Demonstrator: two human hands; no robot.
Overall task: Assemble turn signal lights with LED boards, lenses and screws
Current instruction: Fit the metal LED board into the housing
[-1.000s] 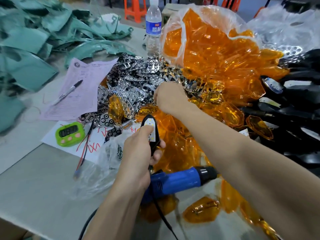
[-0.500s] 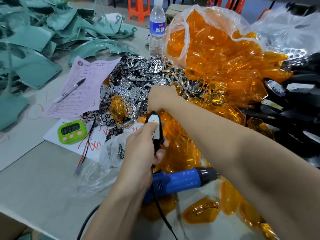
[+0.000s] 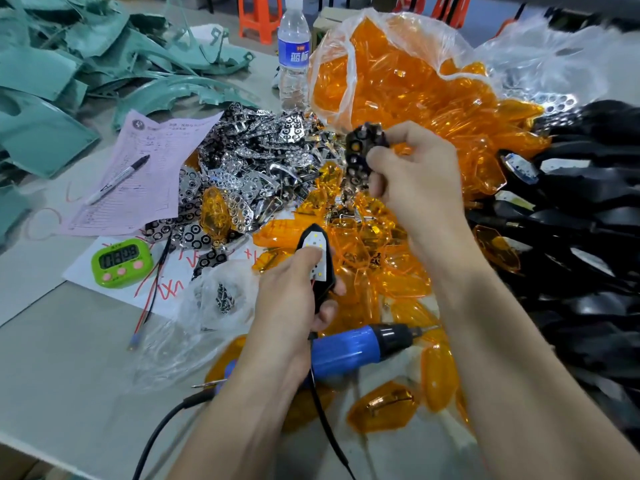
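My left hand point(image 3: 291, 299) grips a black turn signal housing point(image 3: 320, 261) with a white LED board seated in it, thumb pressed on the board. My right hand point(image 3: 415, 171) is raised above the parts and pinches a chrome reflector piece point(image 3: 362, 150) with round holes. Below it lies the heap of chrome reflectors point(image 3: 242, 168) and loose orange lenses point(image 3: 381, 265). A clear bag of orange lenses point(image 3: 398, 81) stands behind. A blue electric screwdriver point(image 3: 353, 348) lies on the table under my left hand. Small screws point(image 3: 225, 299) sit on a clear bag.
Black housings point(image 3: 571, 220) are piled at the right. A green timer point(image 3: 121, 261), pink paper with a marker point(image 3: 117, 178), a water bottle point(image 3: 293, 53) and teal plastic panels point(image 3: 52, 81) lie at left and back. The grey table point(image 3: 69, 375) shows at front left.
My right hand has lifted out of the reflector heap with one chrome reflector and come up and to the right. My left hand keeps holding the housing.
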